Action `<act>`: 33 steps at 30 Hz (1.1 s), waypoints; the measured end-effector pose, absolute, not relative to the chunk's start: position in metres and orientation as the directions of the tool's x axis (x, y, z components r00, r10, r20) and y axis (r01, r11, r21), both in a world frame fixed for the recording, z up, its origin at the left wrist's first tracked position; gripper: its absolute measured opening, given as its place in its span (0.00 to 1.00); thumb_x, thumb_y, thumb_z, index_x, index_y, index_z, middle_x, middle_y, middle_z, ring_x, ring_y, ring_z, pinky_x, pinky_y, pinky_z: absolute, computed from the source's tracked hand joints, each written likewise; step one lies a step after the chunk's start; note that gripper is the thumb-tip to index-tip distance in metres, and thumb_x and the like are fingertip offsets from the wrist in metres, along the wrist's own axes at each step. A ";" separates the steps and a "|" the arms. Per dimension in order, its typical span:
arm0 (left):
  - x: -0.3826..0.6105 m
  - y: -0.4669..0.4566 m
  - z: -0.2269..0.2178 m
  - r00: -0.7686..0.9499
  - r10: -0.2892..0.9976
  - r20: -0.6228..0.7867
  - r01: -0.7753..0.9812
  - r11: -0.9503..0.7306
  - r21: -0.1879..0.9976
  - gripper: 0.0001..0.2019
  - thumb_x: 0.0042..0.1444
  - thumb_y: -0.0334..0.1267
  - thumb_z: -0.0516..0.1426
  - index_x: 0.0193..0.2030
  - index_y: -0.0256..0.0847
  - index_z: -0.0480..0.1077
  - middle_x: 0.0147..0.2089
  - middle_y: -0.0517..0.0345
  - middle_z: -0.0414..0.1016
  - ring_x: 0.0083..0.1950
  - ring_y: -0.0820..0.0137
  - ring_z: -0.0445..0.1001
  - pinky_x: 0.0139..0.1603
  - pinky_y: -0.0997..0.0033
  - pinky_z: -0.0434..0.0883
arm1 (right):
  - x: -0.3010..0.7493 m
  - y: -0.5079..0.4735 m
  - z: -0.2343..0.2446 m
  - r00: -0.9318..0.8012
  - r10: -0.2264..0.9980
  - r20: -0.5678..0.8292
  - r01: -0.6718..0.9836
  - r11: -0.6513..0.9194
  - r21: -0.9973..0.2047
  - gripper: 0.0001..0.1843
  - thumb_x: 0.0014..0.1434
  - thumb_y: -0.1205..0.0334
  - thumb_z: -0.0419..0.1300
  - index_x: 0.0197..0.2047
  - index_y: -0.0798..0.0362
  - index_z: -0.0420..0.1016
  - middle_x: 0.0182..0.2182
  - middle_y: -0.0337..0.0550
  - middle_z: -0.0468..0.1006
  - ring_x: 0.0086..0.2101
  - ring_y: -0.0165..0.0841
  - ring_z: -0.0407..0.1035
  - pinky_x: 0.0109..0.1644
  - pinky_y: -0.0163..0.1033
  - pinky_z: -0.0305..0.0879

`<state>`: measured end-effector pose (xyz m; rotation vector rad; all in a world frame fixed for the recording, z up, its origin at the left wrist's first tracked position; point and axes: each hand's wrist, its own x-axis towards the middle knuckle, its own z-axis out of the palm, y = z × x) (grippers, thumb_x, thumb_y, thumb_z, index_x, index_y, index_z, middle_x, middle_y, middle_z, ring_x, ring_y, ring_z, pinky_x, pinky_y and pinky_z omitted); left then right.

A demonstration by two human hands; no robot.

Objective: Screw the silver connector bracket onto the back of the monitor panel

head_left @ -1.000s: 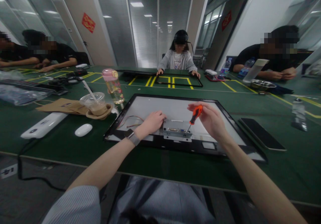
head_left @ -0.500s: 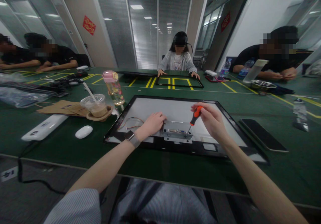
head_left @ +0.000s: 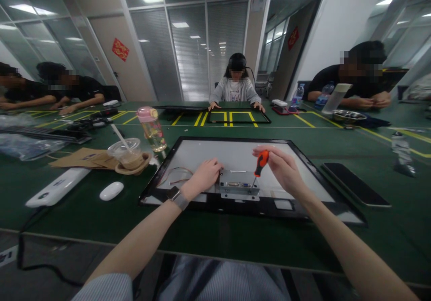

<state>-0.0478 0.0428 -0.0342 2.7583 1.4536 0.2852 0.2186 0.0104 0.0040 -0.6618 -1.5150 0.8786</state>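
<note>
My right hand (head_left: pixel 283 168) is closed around the orange and black handle of a screwdriver (head_left: pixel 261 164). The screwdriver leans slightly, its tip down at the right part of a small grey metal box (head_left: pixel 239 184) with connector ports along its front. My left hand (head_left: pixel 207 175), wearing a watch on the wrist, grips the left edge of this box with bent fingers; the thumb is hidden. Under the box lies a large flat display panel (head_left: pixel 198 152) with a black frame and a pale surface. Thin wires (head_left: pixel 175 173) curl on the panel left of my left hand.
On the left are a white mouse (head_left: pixel 112 191), a white power strip (head_left: pixel 57 188), a plastic cup (head_left: pixel 126 152) in a carton holder, and a pink-lidded bottle (head_left: pixel 153 130). A dark phone (head_left: pixel 355 184) lies right of the panel. Across the table, a person touches a black frame (head_left: pixel 239 121).
The view has tilted up a little, so the table appears lower. Both hands keep their places; the screwdriver handle stands slightly more upright, its tip still at the box.
</note>
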 end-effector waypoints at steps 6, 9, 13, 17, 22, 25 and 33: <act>-0.049 0.042 -0.035 0.546 0.823 0.157 0.824 -0.561 0.076 0.16 0.68 0.28 0.47 0.55 0.40 0.73 0.52 0.49 0.74 0.53 0.63 0.74 0.57 0.61 0.71 | 0.217 0.009 0.008 -0.110 0.845 0.524 -0.106 0.514 -0.851 0.12 0.60 0.47 0.68 0.42 0.43 0.83 0.36 0.41 0.82 0.38 0.38 0.76 0.46 0.48 0.75; -0.049 0.042 -0.035 0.543 0.827 0.146 0.828 -0.556 0.071 0.16 0.68 0.28 0.48 0.55 0.41 0.73 0.52 0.49 0.74 0.52 0.63 0.74 0.57 0.61 0.71 | 0.216 0.009 0.008 -0.088 0.836 0.542 -0.082 0.536 -0.840 0.10 0.57 0.48 0.70 0.39 0.42 0.83 0.36 0.39 0.80 0.37 0.37 0.74 0.44 0.45 0.75; -0.049 0.044 -0.036 0.542 0.827 0.147 0.829 -0.555 0.065 0.16 0.68 0.28 0.48 0.55 0.41 0.73 0.51 0.49 0.74 0.53 0.63 0.74 0.56 0.61 0.71 | 0.213 0.008 0.009 -0.126 0.836 0.534 -0.176 0.511 -0.841 0.11 0.61 0.47 0.66 0.41 0.43 0.84 0.40 0.43 0.83 0.42 0.40 0.76 0.52 0.50 0.73; -0.051 0.047 -0.040 0.550 0.823 0.142 0.824 -0.562 0.065 0.16 0.68 0.28 0.48 0.56 0.41 0.72 0.52 0.49 0.74 0.53 0.63 0.74 0.57 0.62 0.71 | 0.212 0.007 0.010 -0.192 0.846 0.497 -0.246 0.449 -0.859 0.12 0.62 0.49 0.66 0.45 0.44 0.83 0.36 0.42 0.84 0.39 0.39 0.78 0.47 0.48 0.75; -0.051 0.047 -0.040 0.554 0.818 0.155 0.817 -0.570 0.091 0.16 0.68 0.28 0.48 0.55 0.39 0.73 0.51 0.50 0.74 0.54 0.63 0.74 0.58 0.63 0.71 | 0.215 0.009 0.007 -0.140 0.845 0.517 -0.165 0.495 -0.853 0.08 0.57 0.53 0.71 0.41 0.42 0.84 0.37 0.39 0.81 0.35 0.34 0.74 0.41 0.41 0.73; -0.051 0.047 -0.039 0.551 0.821 0.152 0.820 -0.566 0.088 0.16 0.68 0.28 0.48 0.55 0.40 0.73 0.51 0.49 0.74 0.53 0.63 0.74 0.57 0.62 0.71 | 0.215 0.009 0.009 -0.164 0.853 0.496 -0.199 0.464 -0.863 0.11 0.62 0.49 0.66 0.43 0.44 0.85 0.40 0.42 0.83 0.41 0.37 0.76 0.48 0.44 0.73; -0.049 0.044 -0.035 0.541 0.832 0.125 0.830 -0.552 0.082 0.17 0.68 0.27 0.47 0.55 0.40 0.73 0.52 0.49 0.74 0.54 0.62 0.74 0.57 0.62 0.70 | 0.217 0.011 0.008 -0.142 0.857 0.496 -0.191 0.468 -0.863 0.08 0.54 0.53 0.73 0.37 0.44 0.84 0.34 0.38 0.78 0.33 0.32 0.71 0.39 0.39 0.70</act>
